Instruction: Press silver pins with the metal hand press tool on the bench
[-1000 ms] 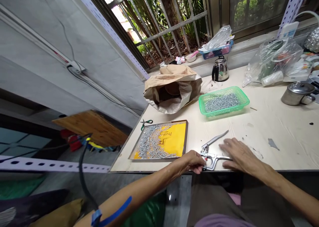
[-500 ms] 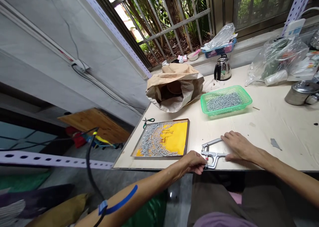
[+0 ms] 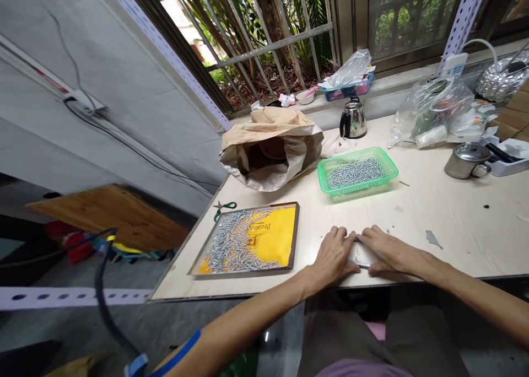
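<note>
Where the front edge of the bench [image 3: 413,211] is reached, a slim grey metal tool [image 3: 360,264] is held low between two bare hands, lying almost flat. One end is gripped by the left hand [image 3: 333,256], fingers curled over it; the other is held by the right hand [image 3: 389,250], fingers bent and thumb drawn in close. Because most of the tool is covered, its full shape cannot be made out. Control would probably be best kept if the tool were steadied against the bench by the left hand and pressed evenly by the right, fingertips clear of any pinching gap. To the left, a shallow tray [image 3: 295,239] with a glossy yellow base is partly covered by short, shiny metal pins [image 3: 231,244]. More pins are heaped in a green, perforated plastic basket [image 3: 357,189] farther back. Beside it is set a crumpled brown paper bag [image 3: 281,124], mouth open; scissors [image 3: 225,205] are laid behind the tray.
</note>
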Demonstrator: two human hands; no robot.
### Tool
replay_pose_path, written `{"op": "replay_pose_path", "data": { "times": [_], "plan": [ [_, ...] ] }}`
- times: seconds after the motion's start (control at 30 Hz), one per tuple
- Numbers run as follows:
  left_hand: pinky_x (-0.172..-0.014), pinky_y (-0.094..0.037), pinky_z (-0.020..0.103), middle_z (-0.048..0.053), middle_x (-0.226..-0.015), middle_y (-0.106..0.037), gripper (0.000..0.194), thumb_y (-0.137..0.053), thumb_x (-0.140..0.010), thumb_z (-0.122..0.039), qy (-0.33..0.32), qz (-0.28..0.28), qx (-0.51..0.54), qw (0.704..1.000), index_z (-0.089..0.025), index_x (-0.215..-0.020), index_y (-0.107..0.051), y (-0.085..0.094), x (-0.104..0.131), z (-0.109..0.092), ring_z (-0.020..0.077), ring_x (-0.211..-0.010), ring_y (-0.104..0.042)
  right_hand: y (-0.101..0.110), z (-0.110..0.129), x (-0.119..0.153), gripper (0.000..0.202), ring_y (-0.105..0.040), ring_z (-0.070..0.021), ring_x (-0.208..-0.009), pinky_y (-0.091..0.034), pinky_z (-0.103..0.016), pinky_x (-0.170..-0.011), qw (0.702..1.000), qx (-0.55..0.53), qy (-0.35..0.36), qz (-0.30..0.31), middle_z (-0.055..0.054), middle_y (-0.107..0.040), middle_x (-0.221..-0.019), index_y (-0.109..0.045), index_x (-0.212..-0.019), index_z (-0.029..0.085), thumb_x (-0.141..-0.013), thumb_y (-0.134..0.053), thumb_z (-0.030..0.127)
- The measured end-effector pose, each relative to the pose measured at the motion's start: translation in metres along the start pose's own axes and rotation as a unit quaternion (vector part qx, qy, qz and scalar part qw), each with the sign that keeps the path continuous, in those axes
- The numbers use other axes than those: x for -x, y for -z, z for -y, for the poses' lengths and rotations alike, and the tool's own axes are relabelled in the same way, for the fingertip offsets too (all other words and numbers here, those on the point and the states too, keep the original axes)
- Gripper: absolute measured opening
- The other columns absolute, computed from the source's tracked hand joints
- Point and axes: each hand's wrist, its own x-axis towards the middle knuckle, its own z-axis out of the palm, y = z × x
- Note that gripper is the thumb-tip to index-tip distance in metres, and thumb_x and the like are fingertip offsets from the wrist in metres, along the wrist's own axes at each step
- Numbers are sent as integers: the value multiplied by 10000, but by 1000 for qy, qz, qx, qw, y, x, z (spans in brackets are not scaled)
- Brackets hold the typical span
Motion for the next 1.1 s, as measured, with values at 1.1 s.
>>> {"op": "replay_pose_path", "data": {
  "times": [1.1],
  "plan": [
    [-984, -436, 422, 130, -1283, -531, 369, -594, -851, -278, 17, -120, 76, 990, -151, -1189, -516, -30, 0, -10, 259, -1200, -474, -16, -24, 11, 458, -524, -277, -939, -465, -399, -769, 987, 45, -33, -152, -133, -585, -1040, -542, -1141, 165, -769, -640, 415]
  ]
}}
